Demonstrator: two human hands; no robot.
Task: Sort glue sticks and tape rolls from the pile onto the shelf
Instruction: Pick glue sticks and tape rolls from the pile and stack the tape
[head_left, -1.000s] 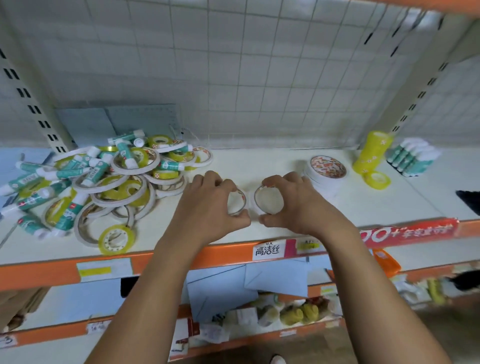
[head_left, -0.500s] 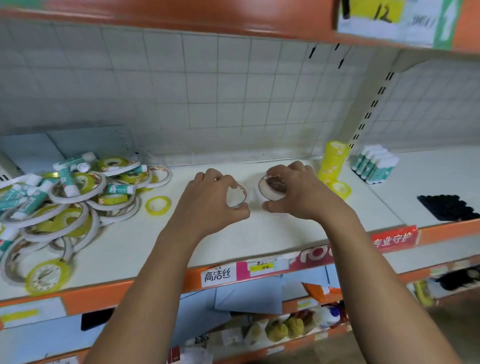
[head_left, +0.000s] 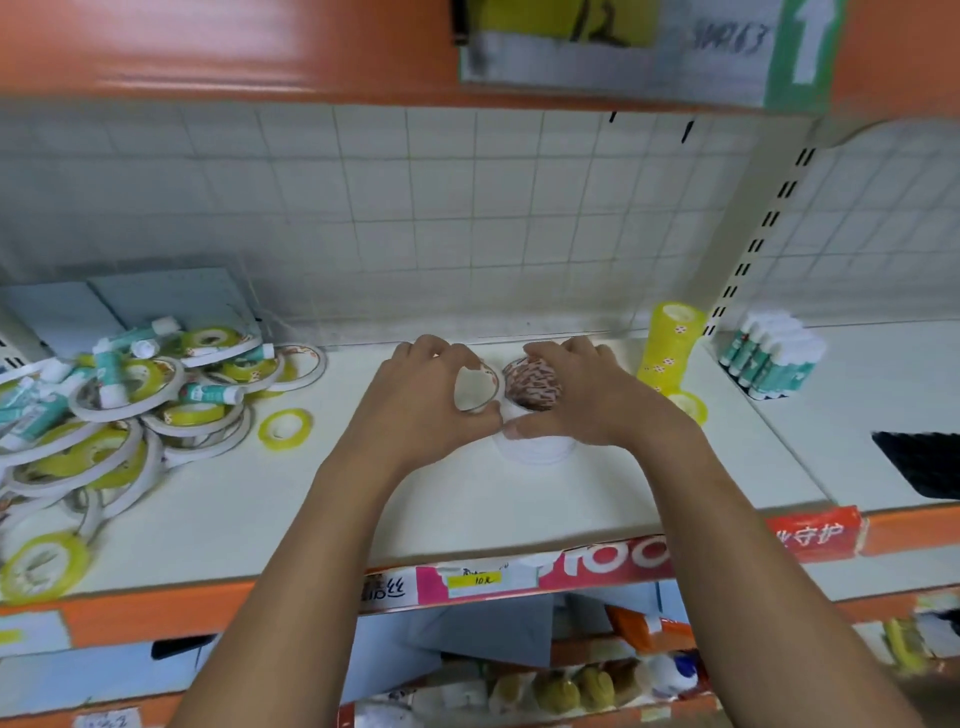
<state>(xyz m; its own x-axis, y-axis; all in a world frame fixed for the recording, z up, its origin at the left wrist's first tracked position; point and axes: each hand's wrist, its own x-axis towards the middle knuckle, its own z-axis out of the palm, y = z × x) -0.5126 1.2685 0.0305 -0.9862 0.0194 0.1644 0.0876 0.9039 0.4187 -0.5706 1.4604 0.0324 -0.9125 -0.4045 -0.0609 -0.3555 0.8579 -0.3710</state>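
Sorting is only getting started, as I judge it. I am holding a white tape roll (head_left: 475, 391) in my left hand (head_left: 421, 400), fingers curled around its rim, and a patterned tape roll (head_left: 535, 385) in my right hand (head_left: 587, 400), which is gripping it just above a low stack of white rolls (head_left: 535, 447) on the shelf (head_left: 363, 499); whether it is touching that stack I cannot tell. To the right, a tall stack of yellow tape rolls (head_left: 670, 345) is standing, with a loose yellow roll (head_left: 688, 405) beside it and a block of upright glue sticks (head_left: 769, 358) further right. The pile (head_left: 119, 405) on the left is looking large, glue sticks and rolls tangled together, and one yellow tape roll (head_left: 285, 427) is lying apart from it. Most of the work is waiting.
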